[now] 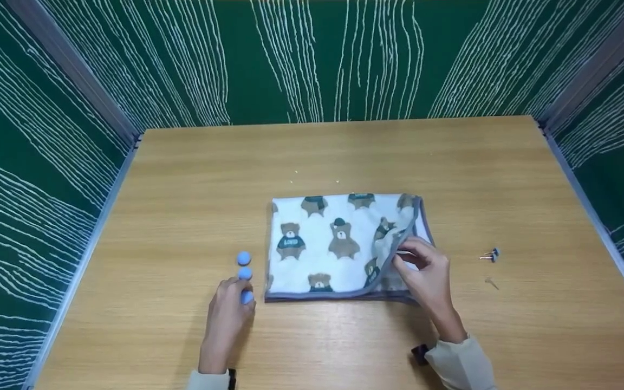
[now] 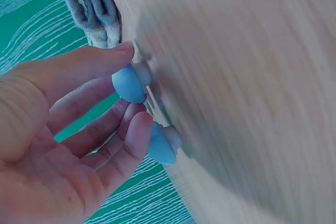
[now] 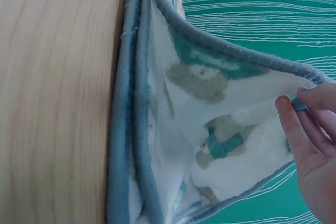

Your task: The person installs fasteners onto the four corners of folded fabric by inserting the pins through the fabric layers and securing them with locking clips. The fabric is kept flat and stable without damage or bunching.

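A folded white blanket (image 1: 317, 244) with a bear print and grey binding lies mid-table. My right hand (image 1: 426, 268) lifts its near right corner, pinching it between thumb and fingertips. A small blue piece (image 3: 299, 103) shows between those fingertips in the right wrist view. Left of the blanket, my left hand (image 1: 228, 303) holds a blue mushroom-shaped cap (image 2: 128, 84) with a pale stub, low over the tabletop. A second such cap (image 2: 163, 145) stands close by its fingertips. In the head view two blue caps, one of them this cap (image 1: 245, 273), show beyond the hand.
On the right of the wooden table (image 1: 344, 346) lie blue-headed pins (image 1: 491, 255) and a thin pin (image 1: 492, 283). Tiny white bits (image 1: 337, 182) are scattered behind the blanket. Green panels (image 1: 328, 59) with white lines enclose the table's back and sides.
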